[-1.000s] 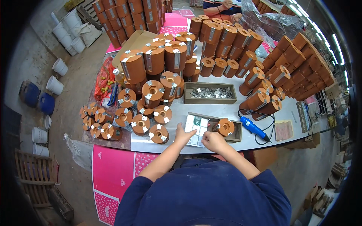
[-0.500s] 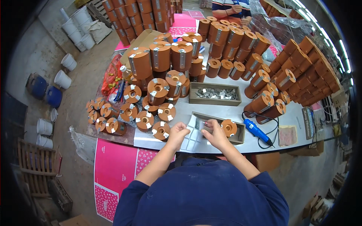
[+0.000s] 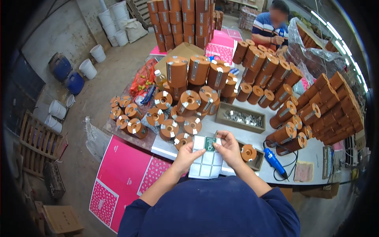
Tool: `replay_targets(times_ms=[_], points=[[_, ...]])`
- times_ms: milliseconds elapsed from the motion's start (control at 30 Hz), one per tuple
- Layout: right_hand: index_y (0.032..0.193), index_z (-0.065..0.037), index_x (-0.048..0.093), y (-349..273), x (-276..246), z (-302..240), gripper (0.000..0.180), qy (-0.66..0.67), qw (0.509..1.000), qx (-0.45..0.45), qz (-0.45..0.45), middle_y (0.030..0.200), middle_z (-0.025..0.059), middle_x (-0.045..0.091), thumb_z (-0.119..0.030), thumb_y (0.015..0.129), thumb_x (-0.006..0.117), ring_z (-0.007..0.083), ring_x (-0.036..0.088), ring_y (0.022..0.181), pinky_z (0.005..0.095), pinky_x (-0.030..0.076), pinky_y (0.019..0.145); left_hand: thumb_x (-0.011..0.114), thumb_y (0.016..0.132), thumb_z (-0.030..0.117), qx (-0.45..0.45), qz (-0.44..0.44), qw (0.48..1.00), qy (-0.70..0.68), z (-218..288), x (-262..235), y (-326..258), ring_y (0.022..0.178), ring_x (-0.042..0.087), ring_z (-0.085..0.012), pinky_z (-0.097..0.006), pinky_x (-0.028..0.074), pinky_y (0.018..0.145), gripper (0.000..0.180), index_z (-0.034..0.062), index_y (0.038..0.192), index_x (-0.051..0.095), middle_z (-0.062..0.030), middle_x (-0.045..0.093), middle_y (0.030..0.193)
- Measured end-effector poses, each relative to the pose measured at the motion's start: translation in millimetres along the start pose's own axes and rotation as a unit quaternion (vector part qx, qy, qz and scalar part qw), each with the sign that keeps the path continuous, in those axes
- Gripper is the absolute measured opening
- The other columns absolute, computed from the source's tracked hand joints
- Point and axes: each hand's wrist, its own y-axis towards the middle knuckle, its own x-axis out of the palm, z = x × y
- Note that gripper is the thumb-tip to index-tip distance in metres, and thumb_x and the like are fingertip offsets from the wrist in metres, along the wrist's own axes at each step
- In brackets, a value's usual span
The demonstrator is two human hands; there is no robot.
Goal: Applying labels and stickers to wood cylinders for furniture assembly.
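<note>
A white sheet of labels [image 3: 206,165], ruled into rectangles, is held in front of my body at the table's near edge. One green label [image 3: 209,143] shows at its top. My left hand [image 3: 184,158] pinches the sheet's left side, thumb lying on the front. On the upper right, my right hand [image 3: 231,150] is closed on the sheet with its thumb beside the green label. Just right of that hand, a brown cylinder [image 3: 249,152] with a central hole stands at a narrow wooden tray [image 3: 258,162], partly hidden by the hand.
A wooden tray [image 3: 225,107] of small metal pieces lies beyond my hands. Brown cylinders [image 3: 190,100] with metal strips crowd the left and back; more are stacked right [image 3: 333,102]. A blue corded power tool [image 3: 275,162] rests right, near a cloth [image 3: 304,172]. A person [image 3: 270,27] sits across.
The sheet, tilted before, now faces me more squarely, and its green label shows plainly. My right hand has moved its grip to the upper edge. The view has swung, shifting the table rightward and down.
</note>
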Motion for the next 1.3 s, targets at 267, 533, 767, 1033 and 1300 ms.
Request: replay_targets(times_ms=[267,533,767,1033,1300], points=[[0.101,-0.001,0.047,11,4,6,0.033,-0.179,0.967,-0.181,0.023,0.102,0.0101,0.044,0.004,0.071,0.059,0.0190,0.045,0.099,0.0303,0.039,0.084,0.056,0.080,0.005,0.024,0.011,1.000,-0.011,4,0,-4,0.075,0.057,-0.0100,-0.023,0.047,0.068,0.016,-0.0023,0.094,0.057,-0.0068,0.061,0.087],[0.084,-0.004,0.056,-3,31,-43,0.024,-0.493,0.782,-0.378,-0.045,0.082,0.0066,0.054,-0.003,0.062,0.065,0.0267,0.047,0.079,0.0370,0.038,0.071,0.055,0.081,0.005,0.121,0.070,0.989,0.043,21,9,-14,0.073,0.055,-0.0069,-0.021,0.046,0.065,0.014,-0.0017,0.093,0.058,-0.0046,0.061,0.085],[0.084,-0.006,0.056,0,36,-46,0.021,-0.480,0.785,-0.387,-0.056,0.083,0.0056,0.056,-0.007,0.065,0.065,0.0230,0.053,0.077,0.0394,0.040,0.077,0.056,0.079,0.005,0.218,0.071,0.958,0.172,29,13,-21,0.073,0.054,-0.0079,-0.023,0.044,0.064,0.015,-0.0010,0.093,0.058,-0.0035,0.060,0.082],[0.085,-0.006,0.057,-1,33,-44,0.018,-0.509,0.761,-0.396,-0.066,0.081,0.0044,0.060,-0.008,0.068,0.062,0.0191,0.057,0.076,0.0399,0.042,0.079,0.056,0.074,0.005,0.293,0.081,0.881,0.363,37,17,-19,0.065,0.056,-0.0263,-0.032,0.042,0.059,0.012,-0.0039,0.081,0.052,-0.0160,0.056,0.071],[0.086,-0.003,0.056,0,28,-35,0.016,-0.521,0.741,-0.416,-0.073,0.084,0.0067,0.060,-0.008,0.071,0.057,0.0185,0.058,0.076,0.0387,0.044,0.078,0.050,0.077,0.003,0.297,0.027,0.780,0.550,44,18,-17,0.076,0.054,-0.0380,-0.038,0.042,0.064,0.019,-0.0044,0.094,0.047,-0.0213,0.054,0.081]])
